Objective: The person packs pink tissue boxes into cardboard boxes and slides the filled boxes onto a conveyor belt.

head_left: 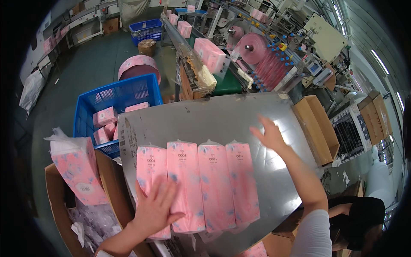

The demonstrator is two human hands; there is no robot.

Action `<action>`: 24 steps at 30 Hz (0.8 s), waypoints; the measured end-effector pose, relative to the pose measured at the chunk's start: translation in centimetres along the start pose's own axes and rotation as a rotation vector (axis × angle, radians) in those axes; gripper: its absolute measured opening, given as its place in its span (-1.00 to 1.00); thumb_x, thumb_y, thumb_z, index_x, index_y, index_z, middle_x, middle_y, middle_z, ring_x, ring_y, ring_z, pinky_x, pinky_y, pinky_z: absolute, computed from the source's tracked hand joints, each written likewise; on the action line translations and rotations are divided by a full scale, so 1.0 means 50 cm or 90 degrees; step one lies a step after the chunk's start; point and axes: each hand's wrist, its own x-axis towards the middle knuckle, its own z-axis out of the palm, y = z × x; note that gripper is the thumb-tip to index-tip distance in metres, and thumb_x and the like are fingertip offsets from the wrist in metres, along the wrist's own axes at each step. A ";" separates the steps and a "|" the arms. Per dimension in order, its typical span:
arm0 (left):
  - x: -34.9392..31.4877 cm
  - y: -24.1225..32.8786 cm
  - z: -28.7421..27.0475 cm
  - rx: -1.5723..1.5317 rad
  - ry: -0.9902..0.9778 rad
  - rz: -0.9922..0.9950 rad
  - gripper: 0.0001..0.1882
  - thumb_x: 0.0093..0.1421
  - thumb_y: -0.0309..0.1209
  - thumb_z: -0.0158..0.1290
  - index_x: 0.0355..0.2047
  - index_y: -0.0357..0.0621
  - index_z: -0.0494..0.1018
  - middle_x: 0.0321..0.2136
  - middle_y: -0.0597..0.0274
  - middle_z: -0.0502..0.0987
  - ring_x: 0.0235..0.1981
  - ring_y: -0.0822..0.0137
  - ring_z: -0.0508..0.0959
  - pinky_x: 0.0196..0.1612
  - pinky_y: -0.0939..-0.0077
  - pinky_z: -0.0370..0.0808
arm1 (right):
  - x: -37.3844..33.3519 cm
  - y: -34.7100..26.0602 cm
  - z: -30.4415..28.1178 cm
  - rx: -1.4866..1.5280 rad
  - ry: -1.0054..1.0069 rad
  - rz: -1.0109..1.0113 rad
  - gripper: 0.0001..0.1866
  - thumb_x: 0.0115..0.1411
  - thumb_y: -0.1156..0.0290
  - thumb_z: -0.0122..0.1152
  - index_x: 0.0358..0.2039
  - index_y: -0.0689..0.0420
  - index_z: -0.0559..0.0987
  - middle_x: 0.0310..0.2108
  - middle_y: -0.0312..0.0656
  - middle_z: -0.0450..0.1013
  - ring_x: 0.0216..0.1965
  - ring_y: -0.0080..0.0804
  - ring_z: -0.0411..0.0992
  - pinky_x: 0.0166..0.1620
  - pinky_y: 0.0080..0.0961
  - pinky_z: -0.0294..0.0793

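Note:
Several pink floral soft packs in clear film lie side by side in a row on the metal table (252, 105). My left hand (156, 203) rests flat, fingers spread, across the leftmost pack (150, 165) and the edge of the second pack (184, 160). To the right of these are a third pack (216, 188) and a fourth pack (243, 184). My right hand (269, 133) is raised over the table beyond the row's right end, its fingers apart and nothing in it. It touches none of the packs.
A conveyor with a green belt (227, 85) meets the table's far edge, carrying a pink pack (209, 51). At left stand a blue crate (156, 88) holding packs and a cardboard box (107, 171) with plastic film. Another open carton (314, 128) is at right. A person (357, 218) is at lower right.

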 end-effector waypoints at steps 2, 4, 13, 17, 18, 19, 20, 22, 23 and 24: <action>-0.002 -0.004 0.009 0.009 -0.017 0.023 -0.31 0.01 0.12 0.03 0.01 -0.13 0.38 0.07 0.21 0.34 0.17 0.12 0.22 0.03 -0.59 -0.13 | 0.116 0.002 0.039 -0.120 0.038 0.015 -0.28 0.07 -0.09 0.13 0.09 0.20 0.33 0.01 0.02 0.34 0.03 -0.05 0.28 0.04 -0.10 0.23; -0.001 -0.013 0.009 -0.008 -0.014 0.021 -0.36 0.03 0.09 0.03 -0.01 -0.10 0.41 0.04 0.26 0.37 0.17 0.14 0.22 0.03 -0.59 -0.13 | 0.206 0.003 0.068 -0.193 0.082 -0.019 -0.28 0.02 -0.11 0.15 0.05 0.17 0.36 0.05 -0.05 0.30 0.13 -0.12 0.17 0.08 -0.04 0.12; -0.022 -0.049 -0.005 -0.249 0.037 0.014 -0.53 0.15 -0.24 0.06 0.08 -0.02 0.33 0.06 0.09 0.35 0.16 0.06 0.27 0.24 -0.19 -0.16 | 0.343 -0.039 0.122 -0.167 0.097 0.154 -0.08 -0.13 -0.08 0.24 0.20 0.09 0.17 0.21 0.00 0.09 0.25 -0.02 0.04 0.19 -0.01 0.05; -0.019 -0.066 0.019 -0.621 0.239 -0.227 -0.43 0.04 -0.47 0.04 0.10 -0.32 0.23 0.07 -0.12 0.29 0.15 0.09 0.27 0.21 0.24 0.11 | 0.245 0.034 0.106 -0.050 -0.038 0.280 0.06 -0.16 -0.05 0.24 0.27 0.11 -0.03 0.19 0.15 0.09 0.13 0.09 0.21 0.12 -0.16 0.25; -0.019 -0.068 0.015 -0.596 0.218 -0.279 -0.37 0.05 -0.47 0.05 0.14 -0.34 0.15 0.10 -0.13 0.24 0.16 0.08 0.24 0.21 0.25 0.11 | 0.198 0.042 0.107 -0.061 -0.067 0.303 0.07 -0.17 -0.04 0.24 0.28 0.12 -0.04 0.18 0.17 0.10 0.12 0.10 0.23 0.11 -0.18 0.28; -0.024 -0.070 0.010 -0.570 0.197 -0.332 -0.31 0.05 -0.48 0.06 0.19 -0.36 0.08 0.13 -0.15 0.19 0.18 0.08 0.22 0.21 0.26 0.11 | 0.150 0.051 0.094 -0.048 -0.105 0.304 0.09 -0.17 -0.03 0.26 0.28 0.14 -0.06 0.16 0.19 0.12 0.13 0.09 0.22 0.12 -0.19 0.27; -0.022 -0.081 0.007 -0.474 0.167 -0.289 -0.27 0.05 -0.48 0.07 0.21 -0.37 0.02 0.15 -0.15 0.16 0.19 0.07 0.20 0.22 0.27 0.11 | 0.089 0.061 0.072 -0.039 -0.146 0.306 0.11 -0.18 -0.02 0.27 0.29 0.15 -0.07 0.15 0.20 0.14 0.14 0.07 0.20 0.13 -0.20 0.26; -0.028 -0.098 0.001 -0.364 0.173 -0.259 -0.22 0.08 -0.48 0.07 0.24 -0.37 -0.09 0.16 -0.09 0.15 0.18 0.12 0.21 0.21 0.29 0.15 | -0.041 0.064 0.025 0.011 -0.242 0.287 0.18 -0.24 0.06 0.31 0.31 0.14 -0.15 0.19 0.18 0.11 0.21 -0.01 0.14 0.19 -0.34 0.19; -0.027 -0.102 -0.003 -0.553 0.162 -0.347 -0.22 0.10 -0.47 0.07 0.24 -0.36 -0.10 0.16 -0.06 0.16 0.14 0.16 0.26 0.17 0.33 0.21 | -0.111 0.064 -0.019 0.103 -0.323 0.201 0.15 -0.20 0.07 0.31 0.30 0.18 -0.14 0.20 0.14 0.12 0.20 -0.08 0.17 0.19 -0.35 0.21; -0.019 -0.109 -0.009 -0.739 0.151 -0.434 -0.22 0.12 -0.46 0.07 0.25 -0.35 -0.11 0.16 -0.03 0.17 0.10 0.20 0.31 0.13 0.36 0.28 | -0.166 0.059 -0.053 0.196 -0.398 0.109 0.13 -0.17 0.09 0.30 0.30 0.23 -0.13 0.20 0.09 0.13 0.19 -0.14 0.19 0.18 -0.36 0.22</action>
